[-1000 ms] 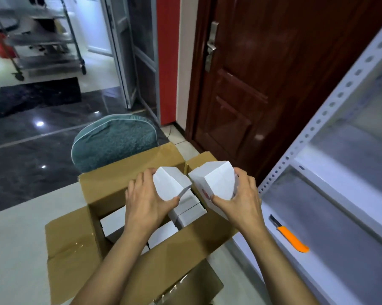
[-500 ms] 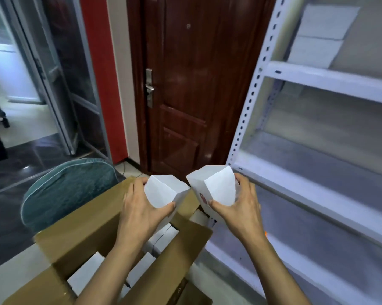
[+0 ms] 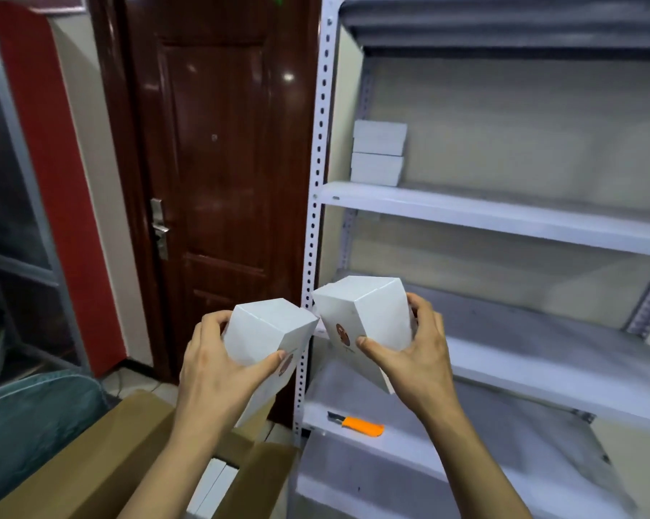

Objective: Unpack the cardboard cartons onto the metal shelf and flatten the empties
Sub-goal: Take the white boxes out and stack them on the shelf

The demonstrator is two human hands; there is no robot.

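White left box and right box are pointing up, tops converging; left hand and right hand are gripping them. Carton is holding more boxes.

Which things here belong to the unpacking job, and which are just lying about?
Job: left hand gripping white cardboard box; right hand gripping second white box; open brown cardboard carton; white metal shelf; stacked white boxes.
Lying about: orange utility knife; teal padded seat; dark wooden door.

Bare left hand, bare right hand, bare forearms
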